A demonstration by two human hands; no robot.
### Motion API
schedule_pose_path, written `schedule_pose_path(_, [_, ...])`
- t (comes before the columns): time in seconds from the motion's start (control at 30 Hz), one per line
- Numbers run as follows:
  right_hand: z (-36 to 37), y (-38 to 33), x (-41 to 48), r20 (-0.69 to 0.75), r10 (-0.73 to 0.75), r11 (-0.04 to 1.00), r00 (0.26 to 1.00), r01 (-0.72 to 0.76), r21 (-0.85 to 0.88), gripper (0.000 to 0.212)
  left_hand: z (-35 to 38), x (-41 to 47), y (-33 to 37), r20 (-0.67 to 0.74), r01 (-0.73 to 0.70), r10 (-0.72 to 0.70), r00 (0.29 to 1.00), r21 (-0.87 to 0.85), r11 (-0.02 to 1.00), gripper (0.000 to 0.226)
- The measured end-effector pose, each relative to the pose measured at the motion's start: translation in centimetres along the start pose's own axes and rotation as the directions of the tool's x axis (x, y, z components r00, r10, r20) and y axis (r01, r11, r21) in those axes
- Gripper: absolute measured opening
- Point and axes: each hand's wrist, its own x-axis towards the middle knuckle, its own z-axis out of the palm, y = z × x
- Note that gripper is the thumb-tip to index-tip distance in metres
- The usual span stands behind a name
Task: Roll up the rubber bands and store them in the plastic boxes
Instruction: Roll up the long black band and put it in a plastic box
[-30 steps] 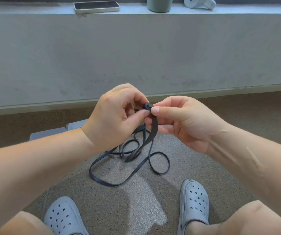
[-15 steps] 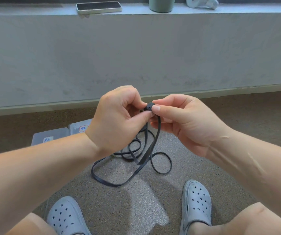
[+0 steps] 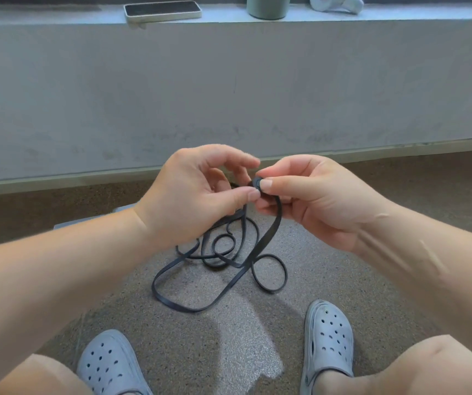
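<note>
A long black rubber band (image 3: pixel 269 238) is held up in front of the person. The right hand (image 3: pixel 314 201) pinches the small rolled end (image 3: pixel 256 184) of the band between its thumb and first finger. The left hand (image 3: pixel 200 195) is just beside it. Its thumb presses on the band next to the roll, and its fingers curl over the top. The two thumbs almost touch.

The rest of the band hangs down from the hands. It lies in loose loops on the brown floor (image 3: pixel 371 280), between the hands and the two grey shoes (image 3: pixel 329 343). One big loop lies toward the left shoe and a small round loop lies toward the right shoe.

A pale bit of a plastic box (image 3: pixel 95 218) peeks out behind the left wrist, on the floor near the grey wall (image 3: pixel 229 81). Most of it is hidden.

Up on the ledge (image 3: pixel 57 17) at the top of the wall lie a phone (image 3: pixel 162 10), a green cup (image 3: pixel 268 7) and a white thing (image 3: pixel 337 2) toward the right end.
</note>
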Motion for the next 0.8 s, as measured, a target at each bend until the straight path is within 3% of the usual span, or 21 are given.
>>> schedule_pose_path(0.2, [-0.1, -0.1, 0.1, 0.036, -0.029, 1.000, 0.999, 0.029, 0.011, 0.023, -0.3, 0.1, 0.2, 0.097, -0.107, 0.094, 0.991, 0.144, 0.984, 0.018])
schedule_pose_path(0.33, [0.0, 0.2, -0.1, 0.042, -0.001, 0.999, 0.999, 0.000, 0.034, 0.019, -0.7, 0.0, 0.5, 0.116, -0.156, 0.135, 0.984, 0.195, 0.968, 0.013])
schedule_pose_path(0.63, [1.0, 0.7, -0.3, -0.003, 0.073, 0.985, 0.997, -0.072, 0.158, 0.012, -0.9, -0.3, -0.1, 0.032, -0.172, 0.169, 0.985, 0.228, 0.958, 0.010])
schedule_pose_path(0.8, [1.2, 0.8, -0.3, -0.022, 0.059, 0.991, 0.998, -0.056, 0.118, 0.014, -0.2, -0.6, -0.2, -0.039, -0.147, 0.159, 0.986, 0.215, 0.965, 0.014])
